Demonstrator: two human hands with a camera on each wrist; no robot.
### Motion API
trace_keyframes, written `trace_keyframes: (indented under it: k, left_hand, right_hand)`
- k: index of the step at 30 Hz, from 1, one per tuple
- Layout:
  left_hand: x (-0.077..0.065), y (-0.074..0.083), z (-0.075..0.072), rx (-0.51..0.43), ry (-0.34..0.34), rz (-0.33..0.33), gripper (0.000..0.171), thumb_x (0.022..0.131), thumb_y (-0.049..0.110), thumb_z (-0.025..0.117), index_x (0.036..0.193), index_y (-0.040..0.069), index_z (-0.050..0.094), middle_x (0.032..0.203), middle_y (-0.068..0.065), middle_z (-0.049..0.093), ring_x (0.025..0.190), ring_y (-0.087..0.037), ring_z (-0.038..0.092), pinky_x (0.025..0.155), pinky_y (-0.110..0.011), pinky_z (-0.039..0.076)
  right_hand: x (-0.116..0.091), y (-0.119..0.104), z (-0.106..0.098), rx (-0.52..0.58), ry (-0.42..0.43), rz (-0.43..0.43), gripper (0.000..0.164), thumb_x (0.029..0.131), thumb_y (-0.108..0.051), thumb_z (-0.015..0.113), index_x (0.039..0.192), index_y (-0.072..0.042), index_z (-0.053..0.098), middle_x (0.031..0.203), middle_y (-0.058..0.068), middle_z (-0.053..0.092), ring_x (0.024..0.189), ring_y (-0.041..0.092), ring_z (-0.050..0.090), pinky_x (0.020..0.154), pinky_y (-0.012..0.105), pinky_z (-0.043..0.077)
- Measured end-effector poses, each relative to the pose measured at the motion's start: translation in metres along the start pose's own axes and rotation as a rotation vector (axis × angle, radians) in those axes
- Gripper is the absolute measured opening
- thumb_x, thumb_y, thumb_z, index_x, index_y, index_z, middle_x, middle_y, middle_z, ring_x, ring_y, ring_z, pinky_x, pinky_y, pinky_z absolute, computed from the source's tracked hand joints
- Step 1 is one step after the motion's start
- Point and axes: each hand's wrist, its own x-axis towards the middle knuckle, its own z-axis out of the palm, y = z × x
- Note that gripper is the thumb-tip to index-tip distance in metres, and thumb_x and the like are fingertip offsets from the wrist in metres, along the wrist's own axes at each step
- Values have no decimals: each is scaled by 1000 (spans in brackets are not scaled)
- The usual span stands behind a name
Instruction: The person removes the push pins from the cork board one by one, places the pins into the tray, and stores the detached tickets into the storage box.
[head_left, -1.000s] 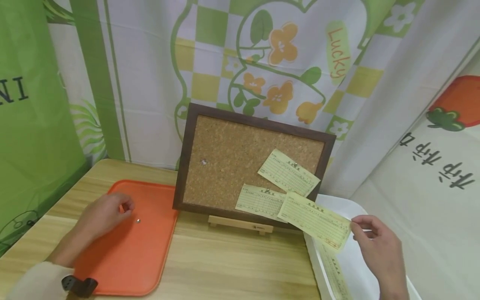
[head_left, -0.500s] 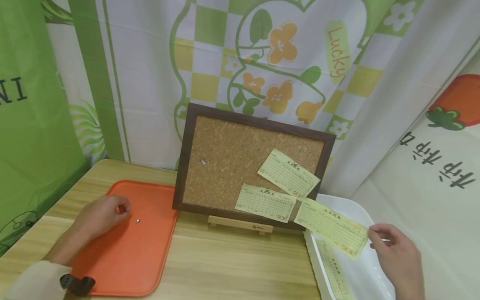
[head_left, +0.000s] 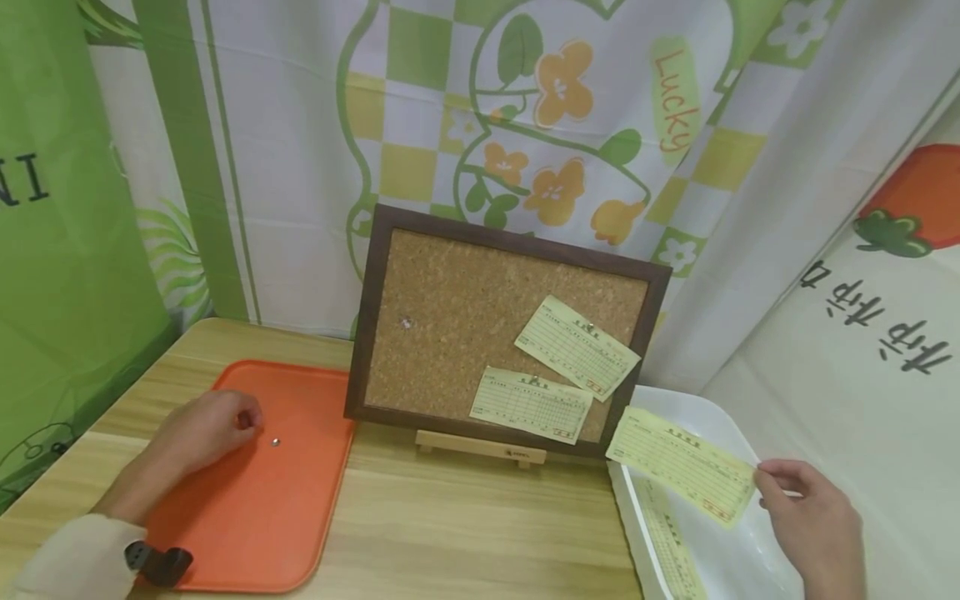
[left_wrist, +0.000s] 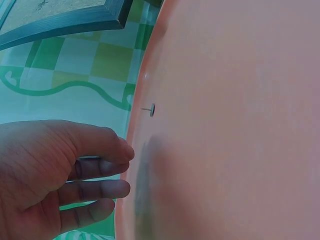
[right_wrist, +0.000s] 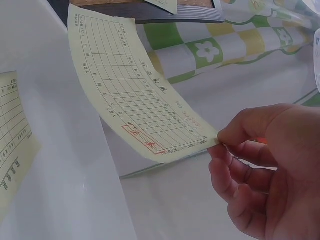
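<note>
My right hand pinches one end of a yellow receipt slip between thumb and index finger, over the white bin. The right wrist view shows the slip bowed, with printed lines and a red stamp box. Over the orange tray is my left hand, its fingers loosely curved and nothing between them. A thumbtack lies on the tray just off those fingertips, pin sticking out. Two more receipt slips, an upper one and a lower one, are tacked to the framed corkboard.
Beneath the held slip stands the white bin, with another receipt slip inside along its near wall. Silvery tacks sit in the cork at the left. A small wooden stand supports the board on the wooden table.
My right hand has carried the receipt slip right and slightly down, off the corkboard's lower corner and over the bin, uncovering the lower pinned slip. The left hand has barely moved.
</note>
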Motion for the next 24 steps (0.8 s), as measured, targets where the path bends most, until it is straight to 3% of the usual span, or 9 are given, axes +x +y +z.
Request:
trace_keyframes:
  k: [7,15,24]
  left_hand:
    - [0,-1,3,14,-5,15,13,78,6,75,77,16,67,76,7,59,71,-14,53,62,-40,45]
    - [0,-3,5,11,-13,34,17,76,4,73,75,19,64,74,7,57,69,-13,51,61,-38,43]
    - [-1,-3,5,-15,-34,61,15,77,7,74,74,19,64,72,10,57,67,-10,49,59,-35,42]
  right_hand:
    - [0,2,1,-18,-44,67,33,100,-23,57,124,-1,62,120,26,65,89,36,65,57,34,41]
    - [-2,4,2,-64,-59,26,31,98,-22,59,121,0,63,116,26,66,87,36,66,60,37,41]
    - [-2,1,7,-62,-148,99,34,100,-20,58,126,2,59,118,28,62,91,37,63,66,44,47]
